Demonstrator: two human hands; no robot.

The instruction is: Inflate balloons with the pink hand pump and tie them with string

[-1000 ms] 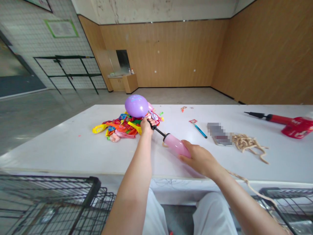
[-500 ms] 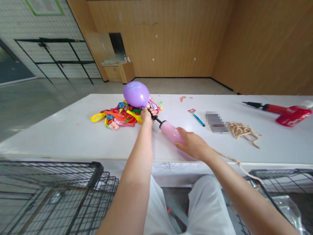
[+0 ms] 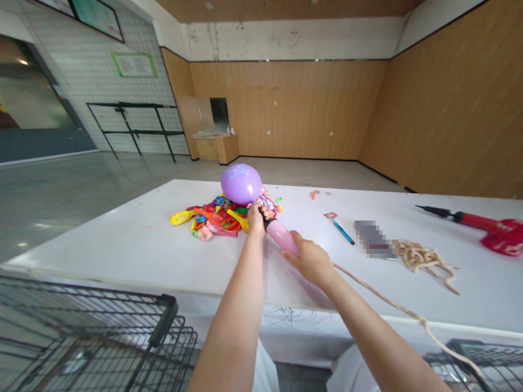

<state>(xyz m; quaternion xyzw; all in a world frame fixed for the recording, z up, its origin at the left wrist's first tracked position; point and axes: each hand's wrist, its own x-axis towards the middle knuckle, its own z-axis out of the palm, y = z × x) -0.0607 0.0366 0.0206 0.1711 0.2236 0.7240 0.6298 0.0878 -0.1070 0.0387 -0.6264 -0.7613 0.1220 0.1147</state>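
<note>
A purple balloon [image 3: 241, 183], partly blown up, sits on the nozzle of a pink hand pump [image 3: 281, 236]. My left hand [image 3: 256, 216] is closed round the balloon's neck at the pump's tip. My right hand [image 3: 309, 259] grips the pump's pink barrel, which is pushed in close to the left hand. Both hands hover just over the white table [image 3: 134, 250]. Right behind the purple balloon lies a pile of flat, bright balloons [image 3: 210, 216].
On the table to the right lie a blue pen [image 3: 342, 231], a blurred flat object [image 3: 372, 239], a heap of tan cord [image 3: 425, 257] and a red pump [image 3: 486, 226]. Black wire baskets [image 3: 93, 343] stand at the near edge, left and right.
My right hand has pushed the pink barrel in toward the left hand, so the black rod no longer shows. The balloon looks slightly fuller. The camera has tilted up.
</note>
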